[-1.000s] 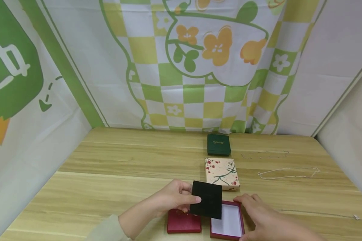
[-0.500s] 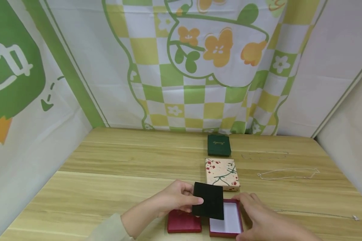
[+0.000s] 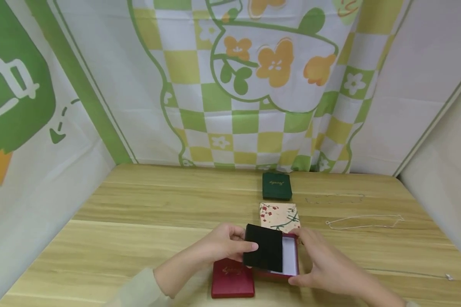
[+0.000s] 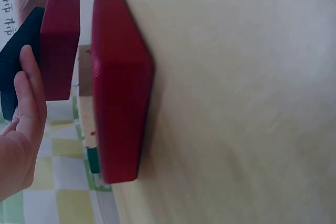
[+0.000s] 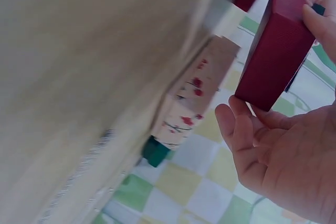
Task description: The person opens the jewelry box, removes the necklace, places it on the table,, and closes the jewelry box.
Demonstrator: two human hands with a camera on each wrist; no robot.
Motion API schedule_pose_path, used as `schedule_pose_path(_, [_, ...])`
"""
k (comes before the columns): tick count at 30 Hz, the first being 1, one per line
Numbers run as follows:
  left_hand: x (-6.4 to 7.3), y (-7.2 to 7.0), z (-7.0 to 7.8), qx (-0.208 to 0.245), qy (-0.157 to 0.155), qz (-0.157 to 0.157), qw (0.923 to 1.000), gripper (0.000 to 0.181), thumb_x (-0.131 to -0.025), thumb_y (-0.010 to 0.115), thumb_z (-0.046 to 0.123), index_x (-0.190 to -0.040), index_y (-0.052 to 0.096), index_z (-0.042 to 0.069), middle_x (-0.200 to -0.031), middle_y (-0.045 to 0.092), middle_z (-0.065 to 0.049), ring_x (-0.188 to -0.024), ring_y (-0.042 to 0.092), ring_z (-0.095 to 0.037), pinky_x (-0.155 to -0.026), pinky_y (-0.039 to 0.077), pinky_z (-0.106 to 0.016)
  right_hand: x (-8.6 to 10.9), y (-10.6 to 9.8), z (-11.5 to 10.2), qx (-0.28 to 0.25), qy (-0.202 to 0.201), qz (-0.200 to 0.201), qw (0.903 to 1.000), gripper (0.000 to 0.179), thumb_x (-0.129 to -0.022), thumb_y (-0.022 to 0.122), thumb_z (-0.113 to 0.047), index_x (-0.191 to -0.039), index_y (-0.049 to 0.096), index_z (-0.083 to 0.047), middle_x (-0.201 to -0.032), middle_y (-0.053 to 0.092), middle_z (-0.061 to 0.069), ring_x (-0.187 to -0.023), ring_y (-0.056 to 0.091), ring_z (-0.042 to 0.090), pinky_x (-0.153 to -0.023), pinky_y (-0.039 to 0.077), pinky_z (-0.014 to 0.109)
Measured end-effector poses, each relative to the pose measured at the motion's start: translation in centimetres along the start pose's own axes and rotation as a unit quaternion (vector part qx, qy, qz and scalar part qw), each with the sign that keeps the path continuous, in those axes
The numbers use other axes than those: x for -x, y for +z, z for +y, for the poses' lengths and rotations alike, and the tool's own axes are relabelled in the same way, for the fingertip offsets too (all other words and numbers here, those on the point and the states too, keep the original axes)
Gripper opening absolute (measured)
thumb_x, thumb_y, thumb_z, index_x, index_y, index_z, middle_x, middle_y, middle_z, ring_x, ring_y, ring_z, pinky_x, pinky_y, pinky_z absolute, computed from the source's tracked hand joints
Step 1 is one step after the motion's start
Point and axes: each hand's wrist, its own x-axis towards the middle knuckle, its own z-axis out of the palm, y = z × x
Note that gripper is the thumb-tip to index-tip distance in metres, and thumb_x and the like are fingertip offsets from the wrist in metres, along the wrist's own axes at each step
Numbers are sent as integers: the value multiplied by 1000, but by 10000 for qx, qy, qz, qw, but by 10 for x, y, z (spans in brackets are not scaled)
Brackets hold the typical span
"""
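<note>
My left hand (image 3: 223,244) pinches a square black pad (image 3: 264,250), thumb on top and fingers underneath. My right hand (image 3: 322,264) grips the open red box base (image 3: 276,276) by opposite edges, with its white inside partly covered by the pad. In the right wrist view the base (image 5: 275,51) is off the table, between thumb and fingertips. Below the left hand lies a red lid (image 3: 233,281) with gold lettering; it also shows in the left wrist view as a closed-sided red block (image 4: 121,98).
Behind the hands sit a floral-patterned box (image 3: 278,215) and a dark green box (image 3: 277,186). On the right of the wooden table (image 3: 146,192) lie thin chains: a faint one (image 3: 334,198), a silver loop (image 3: 363,220) and one stretched straight (image 3: 411,272).
My right hand has lifted the red box base off the table and raised it beneath the black pad. The left hand, still pinching the pad, has risen slightly. The lid stays put.
</note>
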Motion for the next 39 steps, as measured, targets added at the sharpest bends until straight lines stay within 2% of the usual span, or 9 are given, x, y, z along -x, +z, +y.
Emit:
schedule_pose_path(5, [2, -7, 6, 33, 106, 48, 9999, 21, -90, 71, 11, -99, 68, -8, -90, 75, -17, -74, 73, -17, -72, 61, -37, -10, -3, -8, -21, -61, 260, 9996, 79, -66, 91, -36, -129, 49, -13, -120, 55, -2, -111, 55, 19, -93, 52, 48])
schedule_pose_path(9, [5, -11, 9, -154, 134, 47, 9998, 20, -89, 73, 14, -81, 64, -2, -67, 69, -6, -57, 69, -14, -65, 61, -35, -15, -6, -13, -34, -63, 281, 9996, 80, -66, 91, -35, -129, 48, -13, -124, 55, -1, -116, 55, 24, -96, 50, 51])
schedule_pose_path(13, [8, -14, 13, -589, 132, 85, 9981, 30, -88, 75, 19, -68, 56, 6, -52, 57, 0, -49, 65, -13, -59, 59, -33, -18, -7, -18, -91, -45, 240, 9997, 79, -66, 92, -35, -129, 49, -15, -127, 55, 0, -119, 54, 25, -97, 49, 52])
schedule_pose_path(17, [8, -17, 18, -847, 179, 100, 9962, 31, -88, 76, 22, -68, 56, 7, -50, 58, 0, -48, 64, -12, -51, 54, -26, -21, -8, -22, -212, 116, 247, 9994, 80, -66, 92, -34, -131, 49, -15, -130, 56, 2, -114, 57, 25, -93, 51, 50])
schedule_pose_path(21, [7, -20, 24, -1149, 211, 93, 9931, 35, -88, 76, 23, -65, 52, 9, -48, 58, 1, -45, 60, -11, -44, 40, -19, -25, -9, -26, -236, 234, 281, 9991, 83, -65, 92, -34, -133, 49, -16, -127, 58, 2, -106, 59, 21, -87, 53, 45])
schedule_pose_path(25, [6, -20, 33, -1694, 401, 69, 9847, 37, -86, 77, 22, -61, 53, 9, -47, 56, 1, -43, 52, -10, -43, 34, -20, -27, -7, -29, -220, 224, 331, 9990, 85, -64, 93, -33, -135, 49, -16, -127, 59, 1, -104, 60, 20, -87, 53, 44])
schedule_pose_path(28, [3, -19, 40, -2094, 502, 96, 9765, 38, -84, 79, 23, -58, 54, 9, -48, 54, 1, -44, 47, -10, -47, 34, -22, -27, -5, -30, -208, 232, 380, 9988, 86, -64, 93, -33, -135, 48, -15, -127, 59, 1, -105, 60, 20, -89, 53, 44])
schedule_pose_path(31, [2, -16, 45, -2317, 491, 153, 9714, 38, -82, 80, 24, -57, 56, 10, -49, 55, 1, -46, 47, -9, -48, 34, -23, -28, -4, -31, -186, 260, 424, 9986, 86, -63, 93, -32, -135, 48, -15, -124, 59, 0, -102, 60, 19, -86, 53, 42])
schedule_pose_path(39, [1, -11, 48, -2289, 470, 96, 9723, 41, -83, 79, 21, -55, 53, 10, -48, 55, 0, -47, 51, -10, -49, 38, -21, -29, -6, -33, -225, 264, 506, 9981, 86, -61, 94, -29, -134, 48, -18, -125, 58, -2, -97, 61, 13, -81, 54, 35])
